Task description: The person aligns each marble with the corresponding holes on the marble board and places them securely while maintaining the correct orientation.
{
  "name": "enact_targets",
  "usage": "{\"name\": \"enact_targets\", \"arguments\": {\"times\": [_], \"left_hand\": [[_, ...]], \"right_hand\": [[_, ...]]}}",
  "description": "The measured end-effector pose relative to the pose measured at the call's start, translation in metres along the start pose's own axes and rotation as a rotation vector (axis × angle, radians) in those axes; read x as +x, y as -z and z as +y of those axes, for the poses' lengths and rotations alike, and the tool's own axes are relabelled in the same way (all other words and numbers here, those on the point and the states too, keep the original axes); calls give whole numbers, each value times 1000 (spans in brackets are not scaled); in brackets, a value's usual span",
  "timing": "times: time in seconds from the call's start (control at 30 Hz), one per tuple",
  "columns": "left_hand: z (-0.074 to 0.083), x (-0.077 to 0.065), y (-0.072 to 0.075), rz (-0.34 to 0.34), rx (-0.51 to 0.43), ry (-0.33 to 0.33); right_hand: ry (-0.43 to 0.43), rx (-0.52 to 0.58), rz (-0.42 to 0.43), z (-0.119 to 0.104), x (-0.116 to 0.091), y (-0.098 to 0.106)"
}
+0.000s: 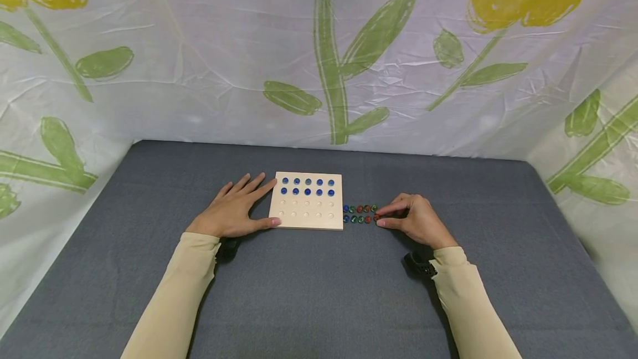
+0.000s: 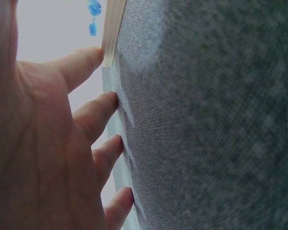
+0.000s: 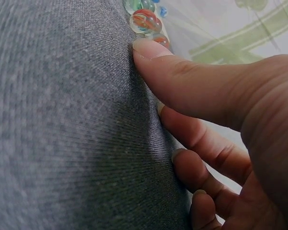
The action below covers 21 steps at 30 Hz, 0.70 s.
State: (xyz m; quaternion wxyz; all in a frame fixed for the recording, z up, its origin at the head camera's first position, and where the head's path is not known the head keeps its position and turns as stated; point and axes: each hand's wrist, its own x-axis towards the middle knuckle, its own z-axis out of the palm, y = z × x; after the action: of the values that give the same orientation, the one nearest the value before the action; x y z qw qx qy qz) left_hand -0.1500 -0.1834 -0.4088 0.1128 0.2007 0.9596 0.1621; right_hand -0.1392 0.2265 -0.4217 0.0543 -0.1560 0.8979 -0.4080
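A pale wooden board [image 1: 306, 227] lies on the cloth, with two back rows of blue marbles [image 1: 307, 191] in its hollows and two front rows of bare hollows. My left hand [image 1: 231, 212] is spread flat at the board's left side, its thumb and index fingertip touching the edge. Off the right side, loose glass marbles [image 1: 360, 209] in blue, green and red form two short rows. At their right end, the thumb and fingers of my right hand [image 1: 421, 220] pinch a red marble [image 1: 377, 217]. The right wrist view shows the thumb tip against the striped marbles [image 3: 145, 21].
A dark grey cloth [image 1: 309, 292] covers the table. Behind and at the sides hangs a pale curtain [image 1: 209, 71] printed with yellow flowers and green leaves. Each wrist carries a small black camera.
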Motion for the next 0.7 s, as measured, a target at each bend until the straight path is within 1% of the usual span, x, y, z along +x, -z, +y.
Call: {"name": "enact_targets", "arguments": {"times": [0.23,0.4,0.7], "left_hand": [[0,0,0,-14,-6,16],[1,1,-1,-2,-7,12],[1,0,-1,-9,-4,21]], "right_hand": [[9,14,9,0,-1,2],[12,18,18,-1,-3,6],[30,8,51,-12,-4,9]]}}
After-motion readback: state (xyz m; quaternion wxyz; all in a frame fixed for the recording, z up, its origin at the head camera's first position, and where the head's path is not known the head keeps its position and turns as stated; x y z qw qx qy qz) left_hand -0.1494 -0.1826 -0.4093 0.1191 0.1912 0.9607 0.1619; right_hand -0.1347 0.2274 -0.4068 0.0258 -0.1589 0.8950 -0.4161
